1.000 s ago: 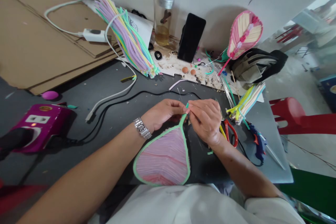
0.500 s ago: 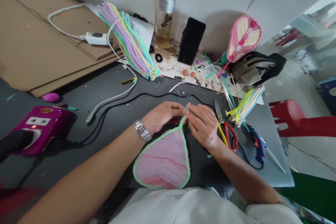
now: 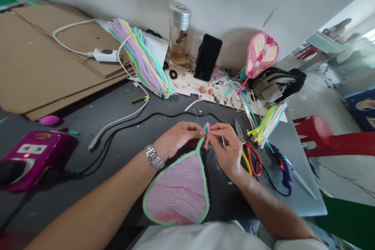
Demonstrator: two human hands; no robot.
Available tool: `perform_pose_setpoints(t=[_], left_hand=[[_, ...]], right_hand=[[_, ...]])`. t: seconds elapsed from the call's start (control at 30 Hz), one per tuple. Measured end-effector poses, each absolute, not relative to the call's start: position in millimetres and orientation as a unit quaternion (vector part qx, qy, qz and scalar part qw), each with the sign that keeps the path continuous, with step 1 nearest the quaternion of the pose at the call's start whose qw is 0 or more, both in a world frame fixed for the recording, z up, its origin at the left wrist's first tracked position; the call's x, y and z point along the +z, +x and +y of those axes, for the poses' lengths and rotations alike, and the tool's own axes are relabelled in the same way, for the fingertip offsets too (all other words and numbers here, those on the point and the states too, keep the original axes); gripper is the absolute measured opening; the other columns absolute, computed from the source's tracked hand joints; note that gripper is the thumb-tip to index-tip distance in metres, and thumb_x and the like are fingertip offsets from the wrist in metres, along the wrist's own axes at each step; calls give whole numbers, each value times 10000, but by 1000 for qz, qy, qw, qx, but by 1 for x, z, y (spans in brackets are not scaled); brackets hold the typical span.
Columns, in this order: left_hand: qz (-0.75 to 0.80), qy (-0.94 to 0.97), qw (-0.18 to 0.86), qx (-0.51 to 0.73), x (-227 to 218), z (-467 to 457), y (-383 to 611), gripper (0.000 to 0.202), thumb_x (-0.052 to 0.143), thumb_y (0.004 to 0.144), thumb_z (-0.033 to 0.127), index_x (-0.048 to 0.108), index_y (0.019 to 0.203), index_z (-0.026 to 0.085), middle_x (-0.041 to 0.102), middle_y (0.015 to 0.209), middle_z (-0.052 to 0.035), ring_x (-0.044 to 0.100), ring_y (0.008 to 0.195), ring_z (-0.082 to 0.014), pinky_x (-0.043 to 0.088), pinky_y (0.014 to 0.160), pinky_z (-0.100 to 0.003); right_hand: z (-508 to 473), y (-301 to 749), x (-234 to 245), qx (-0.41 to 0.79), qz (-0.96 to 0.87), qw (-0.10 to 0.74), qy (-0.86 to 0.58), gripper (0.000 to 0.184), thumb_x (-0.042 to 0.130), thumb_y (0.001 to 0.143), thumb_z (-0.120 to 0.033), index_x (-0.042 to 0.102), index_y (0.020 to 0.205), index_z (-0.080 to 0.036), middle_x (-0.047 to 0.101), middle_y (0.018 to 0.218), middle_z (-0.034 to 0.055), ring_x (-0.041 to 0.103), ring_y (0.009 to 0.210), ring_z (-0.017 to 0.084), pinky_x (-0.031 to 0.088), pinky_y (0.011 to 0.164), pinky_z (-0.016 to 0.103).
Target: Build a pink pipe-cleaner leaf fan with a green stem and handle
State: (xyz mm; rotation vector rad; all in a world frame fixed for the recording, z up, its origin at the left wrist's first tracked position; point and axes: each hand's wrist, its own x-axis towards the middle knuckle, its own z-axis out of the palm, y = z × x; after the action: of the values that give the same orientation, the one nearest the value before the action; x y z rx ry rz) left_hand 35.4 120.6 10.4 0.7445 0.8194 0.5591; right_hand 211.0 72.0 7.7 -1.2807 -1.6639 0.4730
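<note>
My left hand (image 3: 178, 139), with a metal link watch (image 3: 154, 156) on its wrist, pinches the narrow green top of a leaf-shaped pipe-cleaner fan (image 3: 177, 189). The fan lies flat on the table, filled with pink and lilac rows inside a green border. My right hand (image 3: 225, 151) pinches a short pink pipe cleaner (image 3: 207, 135) that is bent around the fan's green stem tip. The fingers of both hands nearly meet there and hide part of the join. Red-handled scissors (image 3: 253, 159) lie just right of my right hand.
A blue glue gun (image 3: 285, 168) and a bundle of yellow and blue pipe cleaners (image 3: 266, 125) lie to the right. Behind are a large pastel pipe-cleaner bundle (image 3: 140, 56), a finished fan (image 3: 260, 56), a glass jar (image 3: 178, 33), a phone (image 3: 207, 58) and cables.
A pink pipe cleaner now shows clearly at the fan's green tip, between my fingers. My hands have drawn slightly apart, and the whole view has shifted as my head moved.
</note>
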Motion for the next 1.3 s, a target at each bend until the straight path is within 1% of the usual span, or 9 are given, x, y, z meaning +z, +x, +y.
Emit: perform_pose_setpoints(t=[0.03,0.17,0.3,0.4,0.57,0.77,0.9,1.13,1.3], left_hand=[[384,352,812,261,12,120,36,420,894,582,471,660,684,137,684,646,-30,537,555,-100,385,576,-233],[387,358,805,271,17,120,37,418,893,578,477,658,664,141,664,608,-11,537,552,-102,389,577,-233],[394,371,797,267,16,120,37,401,886,590,465,666,664,138,673,619,-22,505,541,-92,365,565,-229],[399,389,786,269,12,121,37,380,881,604,448,671,671,137,659,603,-15,464,525,-82,333,548,-225],[394,391,784,278,11,120,38,371,873,617,441,672,669,134,650,615,-13,456,527,-82,337,551,-233],[408,369,787,278,15,120,37,398,905,570,431,673,687,129,629,582,7,461,512,-76,333,536,-225],[398,360,798,274,19,121,37,417,915,565,438,648,671,136,651,584,-6,517,521,-90,369,548,-230],[390,366,802,266,18,120,36,407,893,620,448,629,687,145,676,600,-22,559,523,-102,396,546,-233],[399,358,806,251,15,121,37,396,887,636,428,633,713,135,710,661,-46,599,542,-103,404,548,-222]], right_hand=[[74,209,10,251,-636,485,-545,28,705,870,-239,712,863,-212,696,929,46,669,867,170,535,790,328],[85,204,16,474,-441,477,-594,235,823,731,-366,670,738,-187,652,670,-13,569,587,110,460,572,245],[94,204,21,562,-362,449,-593,277,836,647,-372,652,635,-166,579,531,-40,458,475,68,367,478,209],[97,202,25,574,-347,453,-588,280,829,616,-344,618,575,-165,525,476,-55,402,438,50,297,428,192],[97,195,28,563,-322,484,-587,330,851,611,-374,595,587,-168,528,473,-63,399,403,36,284,394,169],[96,192,26,549,-344,496,-578,305,829,681,-371,610,625,-165,596,513,-46,443,393,36,308,376,157],[96,191,23,537,-344,509,-579,272,820,691,-349,620,650,-170,611,524,-46,489,396,49,367,381,163],[96,191,20,544,-343,504,-576,278,817,713,-371,623,689,-172,625,546,-41,556,409,76,397,378,179],[94,192,18,531,-355,504,-581,291,815,719,-391,627,714,-170,636,567,-34,582,415,93,440,395,199]])
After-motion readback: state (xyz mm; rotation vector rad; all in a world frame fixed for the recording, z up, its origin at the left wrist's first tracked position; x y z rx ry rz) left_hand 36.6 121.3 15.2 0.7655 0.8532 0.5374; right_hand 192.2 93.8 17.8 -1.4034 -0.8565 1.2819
